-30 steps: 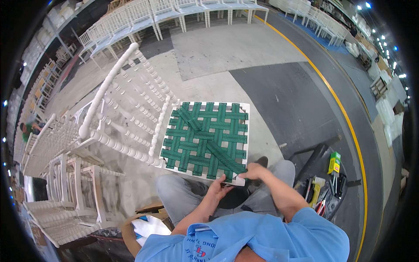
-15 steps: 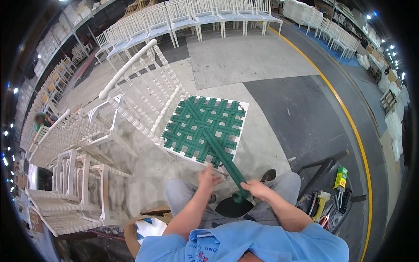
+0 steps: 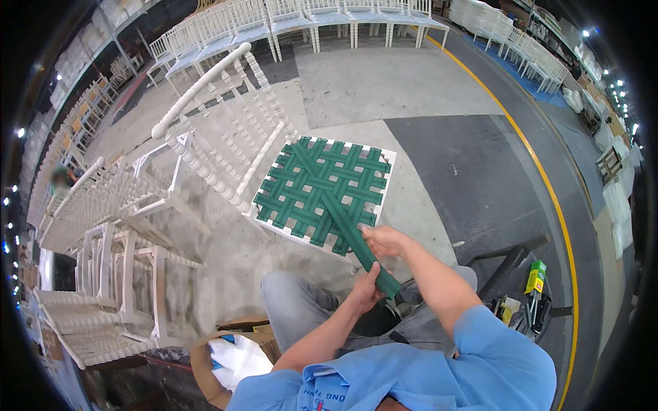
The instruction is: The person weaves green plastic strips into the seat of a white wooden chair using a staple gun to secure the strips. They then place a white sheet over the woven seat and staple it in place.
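A white chair with a turned-spindle back (image 3: 205,89) stands in front of me. Green webbing is woven across its seat (image 3: 301,178) in a lattice with small square gaps. One loose green webbing strap (image 3: 349,229) runs diagonally from mid-seat over the near right corner toward my lap. My left hand (image 3: 365,291) is closed on this strap near its free end, thumb on top. Farther up, my right hand (image 3: 385,241) has its fingers curled at the strap's right edge by the seat corner; its fingertips are partly hidden.
Other white chairs (image 3: 110,288) are stacked at my left. By my left knee sits a cardboard box (image 3: 205,373) with white and blue material inside. A dark stool (image 3: 504,270) at my right carries hand tools and a green-yellow box (image 3: 536,276). Chair rows (image 3: 308,24) line the back.
My right hand has left the strap's lower end and moved up to the seat corner. My left hand, open beside the strap before, has come right and closed on it.
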A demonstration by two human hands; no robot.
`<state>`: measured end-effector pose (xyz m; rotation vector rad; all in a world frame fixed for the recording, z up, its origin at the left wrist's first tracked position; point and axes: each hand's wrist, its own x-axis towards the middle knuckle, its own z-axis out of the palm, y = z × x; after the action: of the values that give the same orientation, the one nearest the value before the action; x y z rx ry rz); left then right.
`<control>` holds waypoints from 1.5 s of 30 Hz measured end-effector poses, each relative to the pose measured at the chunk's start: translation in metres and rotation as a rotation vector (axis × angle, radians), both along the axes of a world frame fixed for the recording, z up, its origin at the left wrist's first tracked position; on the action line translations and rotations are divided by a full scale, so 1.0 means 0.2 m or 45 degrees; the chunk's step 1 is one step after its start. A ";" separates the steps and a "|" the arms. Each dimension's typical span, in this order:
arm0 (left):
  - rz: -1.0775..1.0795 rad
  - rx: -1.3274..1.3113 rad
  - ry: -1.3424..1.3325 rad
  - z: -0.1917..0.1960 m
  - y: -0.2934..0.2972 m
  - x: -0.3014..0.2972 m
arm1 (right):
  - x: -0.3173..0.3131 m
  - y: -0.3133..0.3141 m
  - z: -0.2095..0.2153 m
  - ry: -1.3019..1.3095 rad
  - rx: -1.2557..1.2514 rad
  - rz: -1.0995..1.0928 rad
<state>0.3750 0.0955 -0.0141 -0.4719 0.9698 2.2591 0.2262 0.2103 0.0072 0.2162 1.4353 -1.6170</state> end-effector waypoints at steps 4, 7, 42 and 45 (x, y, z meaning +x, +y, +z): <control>0.087 0.098 -0.031 -0.12 -0.04 -0.01 | -0.14 -0.38 -0.11 -0.166 -0.036 -0.053; 0.050 -0.026 -0.101 -0.21 -0.16 -0.08 | -0.16 -0.39 -0.19 -0.086 0.186 -0.194; 1.370 -0.564 -0.530 -0.33 -0.39 -0.83 | 0.55 -0.13 -0.64 0.815 0.961 0.030; 1.286 -0.614 -0.466 -0.38 -0.46 -0.80 | 0.46 -0.21 -0.66 0.892 0.962 0.082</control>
<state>0.2149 0.0033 -0.0893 -1.8571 1.2350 2.5542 0.3191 0.1682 -0.1242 0.0179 2.5328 -1.0543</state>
